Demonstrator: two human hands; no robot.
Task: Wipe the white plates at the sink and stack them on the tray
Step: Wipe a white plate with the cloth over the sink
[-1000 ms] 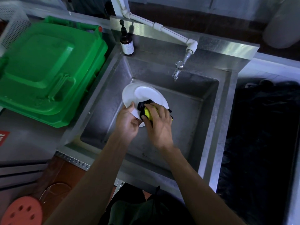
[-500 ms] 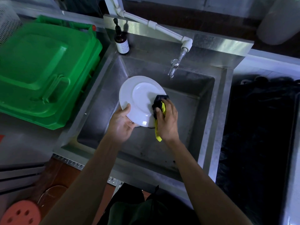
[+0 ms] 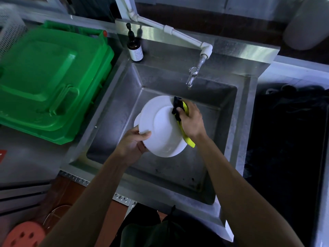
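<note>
A white plate (image 3: 160, 129) is held tilted over the steel sink (image 3: 229, 122), and the edge of a second white plate (image 3: 137, 120) peeks out behind its left rim. My left hand (image 3: 132, 145) grips the plate's lower left rim, thumb on its face. My right hand (image 3: 191, 120) presses a yellow and black cloth (image 3: 184, 111) against the plate's upper right rim; a yellow tail hangs below the hand. No tray is in view.
A tap (image 3: 192, 75) on a white pipe hangs over the sink's back. A brown pump bottle (image 3: 135, 49) stands at the back left corner. A green plastic bin lid (image 3: 48, 82) lies to the left. A dark basin (image 3: 288, 139) lies right.
My right hand with the cloth has slid from the plate's middle to its upper right rim. The plate has tipped more towards me, and the second plate's edge now shows.
</note>
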